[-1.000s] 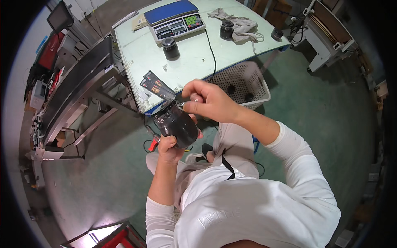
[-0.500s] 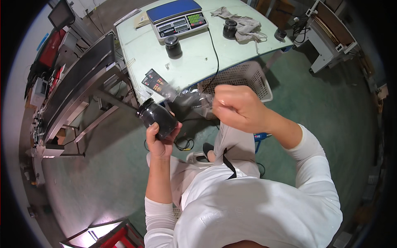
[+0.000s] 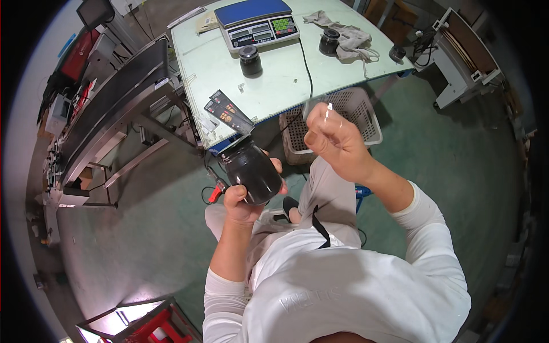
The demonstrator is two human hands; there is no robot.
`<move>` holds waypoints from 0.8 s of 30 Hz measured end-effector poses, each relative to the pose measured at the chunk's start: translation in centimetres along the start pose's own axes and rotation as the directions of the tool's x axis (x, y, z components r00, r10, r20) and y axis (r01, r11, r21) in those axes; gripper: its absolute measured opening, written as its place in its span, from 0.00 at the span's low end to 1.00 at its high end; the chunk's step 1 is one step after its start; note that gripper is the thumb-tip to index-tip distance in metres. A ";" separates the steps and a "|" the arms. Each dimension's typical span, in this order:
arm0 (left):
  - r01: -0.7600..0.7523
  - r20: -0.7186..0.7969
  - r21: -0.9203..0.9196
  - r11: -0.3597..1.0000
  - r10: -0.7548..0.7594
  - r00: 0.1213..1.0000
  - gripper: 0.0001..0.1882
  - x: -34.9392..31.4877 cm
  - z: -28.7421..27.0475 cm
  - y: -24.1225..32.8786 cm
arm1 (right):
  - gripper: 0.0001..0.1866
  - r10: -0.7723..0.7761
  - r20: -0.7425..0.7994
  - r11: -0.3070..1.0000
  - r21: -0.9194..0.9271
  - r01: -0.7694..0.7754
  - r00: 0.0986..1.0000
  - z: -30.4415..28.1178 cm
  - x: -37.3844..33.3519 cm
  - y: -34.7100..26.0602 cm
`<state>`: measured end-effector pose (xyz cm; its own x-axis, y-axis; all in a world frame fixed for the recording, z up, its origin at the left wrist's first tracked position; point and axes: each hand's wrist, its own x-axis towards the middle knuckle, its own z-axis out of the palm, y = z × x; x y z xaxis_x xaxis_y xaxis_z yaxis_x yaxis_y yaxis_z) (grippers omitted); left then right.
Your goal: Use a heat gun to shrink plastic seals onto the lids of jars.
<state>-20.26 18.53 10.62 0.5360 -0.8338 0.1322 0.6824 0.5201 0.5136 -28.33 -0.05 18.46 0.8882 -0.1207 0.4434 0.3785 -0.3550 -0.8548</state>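
My left hand [image 3: 243, 210] is closed round a dark glass jar [image 3: 253, 174] with a black lid, tilted with its top toward the table corner. To the right, my raised right hand [image 3: 340, 146] has its fingers pinched together. A scrap of clear plastic film [image 3: 309, 107] shows at its fingertips, with glints on the fingers. Just beyond the held jar, dark printed labels [image 3: 229, 113] lie at the near left corner of the table [image 3: 274, 86]. Another dark jar [image 3: 250, 63] stands on the tabletop in front of the scale.
A blue-topped weighing scale [image 3: 260, 33] sits at the back, its cable crossing the table. Two more jars, one a dark jar [image 3: 329, 43] beside a grey cloth [image 3: 355, 41], stand right. A plastic basket [image 3: 374, 128] is under the table edge. A conveyor [image 3: 123, 86] runs along the left.
My left hand has moved right with the jar, which looks larger now. My right hand has shifted slightly right, and the film stretched out from it before now shows only as a small piece.
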 end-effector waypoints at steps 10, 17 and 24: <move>0.060 -0.004 0.111 0.992 -0.060 0.998 0.39 -0.1 1.6 -0.6 | 0.10 0.224 0.099 0.951 0.197 -0.240 0.969 0.3 -0.4 -0.1; 0.085 -0.164 0.351 0.933 -0.028 0.986 0.34 -0.3 2.4 -0.6 | 0.20 0.412 0.137 0.903 -0.197 -0.382 0.901 -0.6 -0.2 1.7; 0.115 -0.266 0.409 0.905 -0.002 0.964 0.34 -0.1 3.1 -0.1 | 0.23 0.294 0.255 0.730 -0.683 -0.044 0.921 -1.3 -0.6 2.9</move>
<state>-22.00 18.00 13.19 0.6471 -0.7559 -0.0991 0.4760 0.2990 0.8271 -28.10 -2.20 16.11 0.9958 0.0207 0.0887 0.0593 -0.8864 -0.4591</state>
